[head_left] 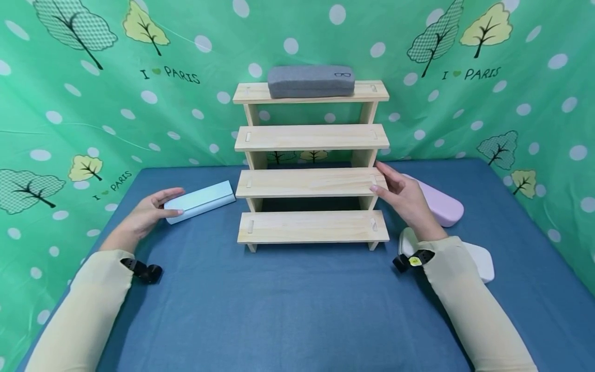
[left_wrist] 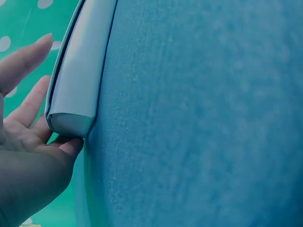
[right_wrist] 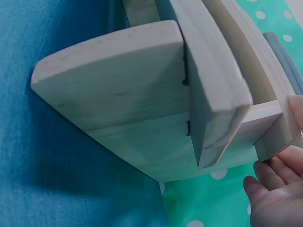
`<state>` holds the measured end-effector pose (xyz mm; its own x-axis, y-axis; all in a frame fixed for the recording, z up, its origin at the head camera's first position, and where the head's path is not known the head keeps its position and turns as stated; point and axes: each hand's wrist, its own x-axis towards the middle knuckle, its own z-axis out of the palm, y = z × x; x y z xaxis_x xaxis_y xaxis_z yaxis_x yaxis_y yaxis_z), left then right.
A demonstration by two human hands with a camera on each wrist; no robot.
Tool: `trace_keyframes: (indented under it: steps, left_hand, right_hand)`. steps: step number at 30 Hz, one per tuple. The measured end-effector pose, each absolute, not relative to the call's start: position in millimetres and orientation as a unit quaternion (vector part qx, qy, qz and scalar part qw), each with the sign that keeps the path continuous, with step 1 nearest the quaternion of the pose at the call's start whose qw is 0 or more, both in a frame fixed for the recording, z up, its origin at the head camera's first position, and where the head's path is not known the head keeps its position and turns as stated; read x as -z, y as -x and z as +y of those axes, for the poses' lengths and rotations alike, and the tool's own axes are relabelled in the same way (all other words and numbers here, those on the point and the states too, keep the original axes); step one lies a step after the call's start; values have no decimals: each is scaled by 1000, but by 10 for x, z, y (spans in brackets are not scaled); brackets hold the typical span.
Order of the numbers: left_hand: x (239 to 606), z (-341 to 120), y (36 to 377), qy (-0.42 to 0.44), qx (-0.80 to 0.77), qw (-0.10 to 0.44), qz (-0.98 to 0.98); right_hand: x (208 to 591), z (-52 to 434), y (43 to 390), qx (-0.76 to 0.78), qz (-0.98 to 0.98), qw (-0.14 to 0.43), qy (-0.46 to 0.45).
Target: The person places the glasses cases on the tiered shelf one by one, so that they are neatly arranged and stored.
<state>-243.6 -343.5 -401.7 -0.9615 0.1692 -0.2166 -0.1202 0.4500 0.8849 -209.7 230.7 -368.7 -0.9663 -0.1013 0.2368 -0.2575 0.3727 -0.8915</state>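
A: Quick one. Where's your left hand (head_left: 150, 212) sitting right now?

B: You're resting it at the near end of the light blue glasses case (head_left: 201, 201), which is lying on the blue tablecloth (head_left: 297, 310) at about 9 o'clock from the wooden step shelf (head_left: 311, 182). Your fingers are lying mostly straight along the far side and your thumb is tucking under the end cap, so you're touching it loosely, not clamping it.

A: Wrist view agreeing?

B: Yes. The case end (left_wrist: 71, 120) is sitting against your thumb (left_wrist: 66, 144), with the fingers (left_wrist: 21, 59) spread open behind it.

A: And your right hand (head_left: 403, 195)?

B: You're laying straight fingers on the right end of the second step from the bottom, at 3 o'clock of the shelf. You're holding nothing, just steadying it. In the wrist view only your fingertips (right_wrist: 274, 175) are showing, close by the board edge (right_wrist: 265, 132).

A: How's the blue case likely handling?

B: It's looking like a rigid, light shell with a smooth skin, so probably a bit slippery. I'd guess you're better off pinching it across the middle of its long sides than by the end.

A: Anything else around?

B: A grey glasses case (head_left: 310, 81) is lying on the top step, a pink case (head_left: 441, 204) and a white case (head_left: 479, 261) are sitting at 4 o'clock by your right forearm.
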Motion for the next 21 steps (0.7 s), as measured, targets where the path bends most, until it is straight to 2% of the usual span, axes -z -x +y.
trace_keyframes:
  steps: [15,21]
  left_hand:
    - [4065,-3455,2419,-43,-511,117,851]
    - [4071,-3459,2453,-37,-490,126,862]
  right_hand:
    - [3691,2310,2108,-552,-823,73,-112]
    - [3681,2310,2105,-552,-823,71,-110]
